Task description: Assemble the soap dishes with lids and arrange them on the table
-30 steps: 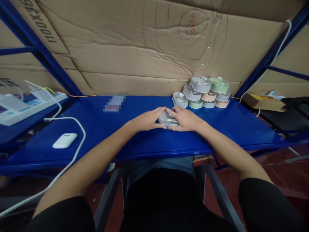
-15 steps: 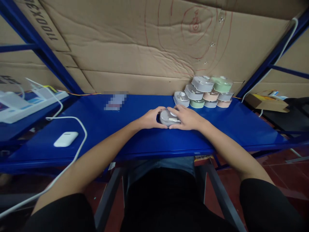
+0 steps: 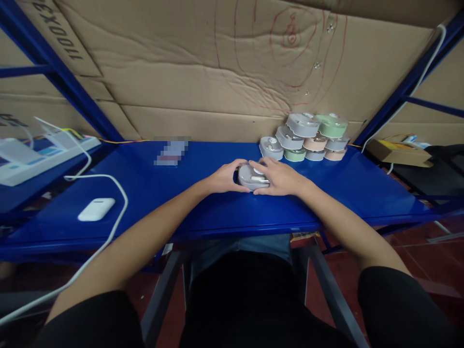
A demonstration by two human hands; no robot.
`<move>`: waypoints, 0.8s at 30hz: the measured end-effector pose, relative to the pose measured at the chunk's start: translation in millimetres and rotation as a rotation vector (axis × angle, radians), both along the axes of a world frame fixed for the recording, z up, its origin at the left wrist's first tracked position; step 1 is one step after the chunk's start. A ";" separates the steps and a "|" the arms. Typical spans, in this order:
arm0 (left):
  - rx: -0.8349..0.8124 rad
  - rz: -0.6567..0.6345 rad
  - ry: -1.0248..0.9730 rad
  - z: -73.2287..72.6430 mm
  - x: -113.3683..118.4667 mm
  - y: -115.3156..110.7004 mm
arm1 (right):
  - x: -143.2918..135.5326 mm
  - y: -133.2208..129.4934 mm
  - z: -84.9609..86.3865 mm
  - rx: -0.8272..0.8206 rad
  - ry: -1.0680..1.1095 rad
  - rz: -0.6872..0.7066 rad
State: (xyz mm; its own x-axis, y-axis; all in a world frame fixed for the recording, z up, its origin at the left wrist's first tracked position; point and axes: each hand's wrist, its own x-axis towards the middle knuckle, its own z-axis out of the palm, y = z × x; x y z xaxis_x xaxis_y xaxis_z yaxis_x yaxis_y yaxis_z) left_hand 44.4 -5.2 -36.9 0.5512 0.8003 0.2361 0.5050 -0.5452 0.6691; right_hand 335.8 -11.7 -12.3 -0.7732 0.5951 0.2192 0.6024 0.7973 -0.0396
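A small grey case with a clear lid rests on the blue table near its front edge. Through the lid a white stick-like piece and a round pale label show. My left hand curves round the case's left side, thumb in front and fingers behind. From the right, my right hand grips the case, its fingers over the back and the thumb at the front. The case's right end is hidden by that hand.
Similar grey, green and pink cases are stacked at the back right. A white earphone case and a white cable lie at left, beside a power strip. A blurred-out item lies behind. Cardboard walls the back.
The whole view has shifted very slightly. Both hands stay round the grey case in the same hold, and nothing else has visibly moved.
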 end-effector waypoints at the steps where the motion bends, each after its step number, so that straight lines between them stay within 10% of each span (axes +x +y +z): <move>1: 0.002 0.002 -0.002 0.0 0.2 0.0 | 0.9 0.5 0.2 -0.014 0.008 -0.005; 9: -0.112 -0.047 -0.178 -0.3 -4.1 5.8 | 16.3 18.2 -0.6 -0.171 0.192 0.086; 16: -0.093 -0.015 -0.622 6.4 -12.8 18.5 | 18.4 14.0 20.4 0.129 0.551 0.039; 24: -0.137 0.142 -0.593 -0.2 -9.3 17.1 | 96.4 50.3 129.8 0.453 0.659 -0.817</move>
State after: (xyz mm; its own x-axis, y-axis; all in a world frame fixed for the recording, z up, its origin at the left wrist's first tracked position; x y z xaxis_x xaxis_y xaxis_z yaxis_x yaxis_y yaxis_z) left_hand 35.1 11.9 -37.1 0.2437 0.9007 0.3596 0.0876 -0.3897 0.9168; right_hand 432.2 38.6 117.5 0.1540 0.6302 0.7610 0.9158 0.1981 -0.3494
